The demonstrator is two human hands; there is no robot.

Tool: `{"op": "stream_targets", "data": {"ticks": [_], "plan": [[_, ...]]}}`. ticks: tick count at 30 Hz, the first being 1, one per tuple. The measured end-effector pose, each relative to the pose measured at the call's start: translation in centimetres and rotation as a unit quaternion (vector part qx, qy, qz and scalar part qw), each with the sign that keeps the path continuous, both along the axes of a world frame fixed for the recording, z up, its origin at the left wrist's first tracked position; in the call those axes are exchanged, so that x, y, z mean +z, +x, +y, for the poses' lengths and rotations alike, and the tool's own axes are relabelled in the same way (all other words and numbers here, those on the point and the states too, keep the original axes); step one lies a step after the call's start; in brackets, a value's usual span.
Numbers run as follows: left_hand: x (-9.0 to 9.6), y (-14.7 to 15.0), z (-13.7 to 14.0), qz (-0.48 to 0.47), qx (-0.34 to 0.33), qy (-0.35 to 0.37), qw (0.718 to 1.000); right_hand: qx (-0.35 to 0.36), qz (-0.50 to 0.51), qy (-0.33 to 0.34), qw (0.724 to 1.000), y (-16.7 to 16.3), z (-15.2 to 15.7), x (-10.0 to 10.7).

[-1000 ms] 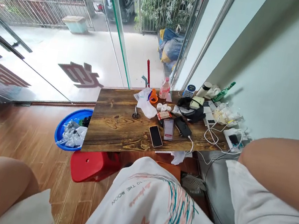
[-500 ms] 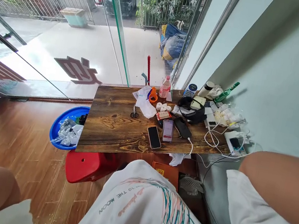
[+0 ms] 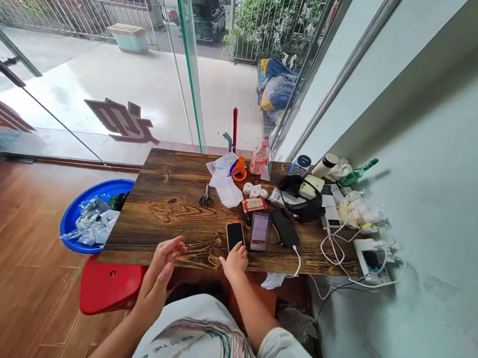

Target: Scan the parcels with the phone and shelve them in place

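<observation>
My right hand [image 3: 235, 261] rests over the lower end of a smartphone [image 3: 235, 235] with a dark screen, which lies flat on the wooden table [image 3: 154, 213]. Its thumb points out to the left and the fingers touch the phone without wrapping round it. Above the table's front edge, my left hand [image 3: 164, 264] is held open, thumb apart from the fingers, holding nothing. A second phone [image 3: 260, 232], its screen lit and blurred, lies just right of the first. Small black scissors [image 3: 206, 197] lie farther back, beyond my left hand.
Toward the back stand a pink-labelled bottle [image 3: 260, 159], an orange tape dispenser [image 3: 239, 169] and white rolls [image 3: 255, 191]. A black pouch [image 3: 284, 228], cables [image 3: 332, 251] and a green bottle [image 3: 358, 173] crowd the right. A blue basin [image 3: 71, 236] and red stool [image 3: 108, 289] flank the table's left end.
Both arms have come in from the sides to the table's front edge. My right hand now touches the dark-screened phone. The camera view has tilted slightly upward.
</observation>
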State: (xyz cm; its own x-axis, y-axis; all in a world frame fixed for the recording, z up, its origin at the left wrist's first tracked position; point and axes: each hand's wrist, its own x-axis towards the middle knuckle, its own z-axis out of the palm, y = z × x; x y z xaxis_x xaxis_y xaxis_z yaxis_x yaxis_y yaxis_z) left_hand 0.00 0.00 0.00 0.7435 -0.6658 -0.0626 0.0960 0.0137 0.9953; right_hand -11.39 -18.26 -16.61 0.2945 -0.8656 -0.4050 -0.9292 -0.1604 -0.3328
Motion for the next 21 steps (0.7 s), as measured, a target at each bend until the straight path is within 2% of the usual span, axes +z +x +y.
{"op": "stream_targets", "data": {"ticks": [2,5,8,11,14,17,19,21], "plan": [[-1.5,-0.4,0.2,0.057,-0.011,0.043,0.997,-0.02,0.015,-0.016,1.0,0.8,1.2,-1.7],[-4.3,-0.7,1.5,0.113,-0.029,0.099,0.988,-0.051,0.013,-0.028,0.998,1.3,1.4,-3.4],[-7.2,-0.6,2.5,0.124,-0.029,0.108,0.986,-0.073,-0.015,-0.021,0.997,1.0,0.9,-4.1],[-9.5,-0.8,2.8,0.157,-0.033,0.132,0.978,-0.059,-0.079,0.0,0.995,0.5,1.5,-4.0],[-10.7,-1.2,3.3,0.198,-0.043,0.194,0.96,-0.003,-0.186,0.016,0.982,1.1,4.1,-2.3],[-10.2,-0.9,4.7,0.253,0.0,0.22,0.942,0.08,-0.306,0.038,0.948,3.2,8.3,1.0],[-9.0,0.1,6.4,0.29,0.033,0.179,0.939,0.134,-0.372,0.06,0.917,5.2,11.5,3.7],[-7.3,1.6,8.8,0.323,0.052,0.101,0.94,0.171,-0.415,0.085,0.889,7.5,14.9,6.4]]}}
